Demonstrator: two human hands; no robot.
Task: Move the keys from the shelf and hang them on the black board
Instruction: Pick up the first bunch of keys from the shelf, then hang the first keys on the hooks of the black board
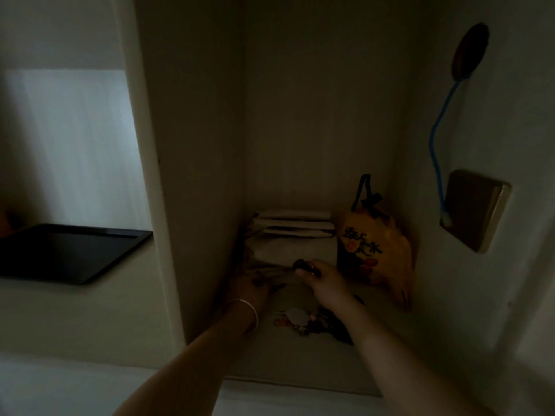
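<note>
Two bare forearms are reaching up from the lower frame into a dim, cream-walled shelf (300, 361) at centre. A loose cluster of keys (303, 321) with small charms is lying on the shelf floor between the wrists; its long axis cannot be told. The left hand (250, 288), wearing a thin metal bangle (247, 310), is resting palm-down, its grip unclear. The right hand (321, 280) is pinching a small dark object (301, 264). Behind, folded pale cloths (294, 223) are sitting beside a crinkled yellow bag (375, 250) printed with dark characters.
</note>
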